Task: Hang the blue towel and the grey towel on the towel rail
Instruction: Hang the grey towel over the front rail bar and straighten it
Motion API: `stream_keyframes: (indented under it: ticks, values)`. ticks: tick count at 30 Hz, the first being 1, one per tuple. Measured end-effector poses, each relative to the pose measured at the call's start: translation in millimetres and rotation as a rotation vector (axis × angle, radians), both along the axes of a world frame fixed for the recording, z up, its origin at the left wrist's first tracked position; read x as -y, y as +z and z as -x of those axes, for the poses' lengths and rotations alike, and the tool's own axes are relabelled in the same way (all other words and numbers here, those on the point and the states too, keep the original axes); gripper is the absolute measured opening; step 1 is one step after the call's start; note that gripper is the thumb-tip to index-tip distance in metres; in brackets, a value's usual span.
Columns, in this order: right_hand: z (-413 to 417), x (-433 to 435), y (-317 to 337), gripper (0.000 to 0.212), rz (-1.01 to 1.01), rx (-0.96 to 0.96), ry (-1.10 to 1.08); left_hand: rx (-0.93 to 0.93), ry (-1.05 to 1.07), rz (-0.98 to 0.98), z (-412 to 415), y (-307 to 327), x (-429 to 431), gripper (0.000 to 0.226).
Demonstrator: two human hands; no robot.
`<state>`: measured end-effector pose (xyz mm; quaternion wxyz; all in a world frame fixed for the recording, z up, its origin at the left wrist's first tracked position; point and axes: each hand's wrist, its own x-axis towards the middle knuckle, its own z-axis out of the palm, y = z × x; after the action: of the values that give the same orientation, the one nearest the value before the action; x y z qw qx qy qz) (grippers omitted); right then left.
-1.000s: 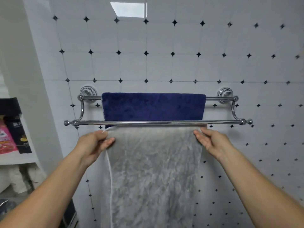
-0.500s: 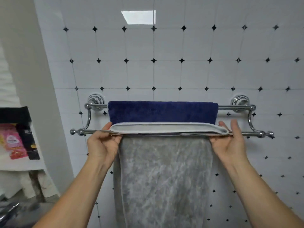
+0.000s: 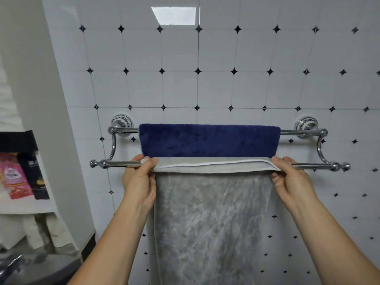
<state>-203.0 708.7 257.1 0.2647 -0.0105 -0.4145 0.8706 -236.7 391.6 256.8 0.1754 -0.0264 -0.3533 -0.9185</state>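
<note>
A chrome double towel rail (image 3: 304,166) is fixed to the tiled wall. The blue towel (image 3: 208,140) hangs over its back bar. The grey towel (image 3: 211,219) drapes down from the front bar, its top edge folded over the bar. My left hand (image 3: 140,179) pinches the grey towel's top left corner at the bar. My right hand (image 3: 290,177) pinches the top right corner in the same way. Both forearms reach up from the bottom of the view.
White wall tiles with small black diamonds (image 3: 197,70) fill the background. A white pillar (image 3: 51,120) stands to the left. Beside it a shelf (image 3: 24,206) holds pink and black packets (image 3: 18,175). A dark rounded object (image 3: 41,268) sits at the lower left.
The grey towel's top edge went from below the front bar to lying over it. Both hands rose with it and now hold its corners at bar level. The view moved closer.
</note>
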Motion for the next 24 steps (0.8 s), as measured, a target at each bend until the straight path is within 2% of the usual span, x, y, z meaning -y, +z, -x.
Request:
stream_keyframes:
  ticks: [3,5,7,10,12,14,16,21,24]
  values:
    - [-3.7,-0.3,4.6,0.026,0.009,0.057,-0.032,-0.006,0.005,0.011,-0.1,-3.4,1.0,0.036]
    - [-8.8,-0.3,9.1,0.016,-0.125,0.221,-0.108,-0.002,0.03,0.007,-1.2,-5.9,1.2,0.038]
    - [-14.0,-3.9,8.6,0.025,-0.276,0.39,-0.16,-0.035,0.032,0.038,-2.5,-9.3,1.2,0.031]
    - [-22.2,-8.2,8.5,0.041,-0.434,0.513,-0.143,-0.034,0.068,0.043,-3.7,-14.7,1.6,0.028]
    - [-24.5,-7.9,11.9,0.043,-0.492,0.515,-0.147,0.011,0.124,0.046,-3.3,-17.9,1.0,0.027]
    - [-27.3,-4.7,14.5,0.04,-0.492,0.5,-0.132,0.05,0.151,0.065,-5.9,-19.4,-0.6,0.016]
    - [-29.5,-1.0,16.6,0.036,-0.486,0.475,-0.136,0.08,0.171,0.053,-7.5,-17.0,-2.7,0.015]
    - [-38.0,6.3,9.6,0.033,-0.516,0.467,-0.196,0.231,0.216,-0.093,-12.9,-9.1,-6.7,0.044]
    - [-42.8,5.1,-0.7,0.033,-0.523,0.478,-0.175,0.272,0.206,-0.11,-18.2,-4.7,-7.9,0.049]
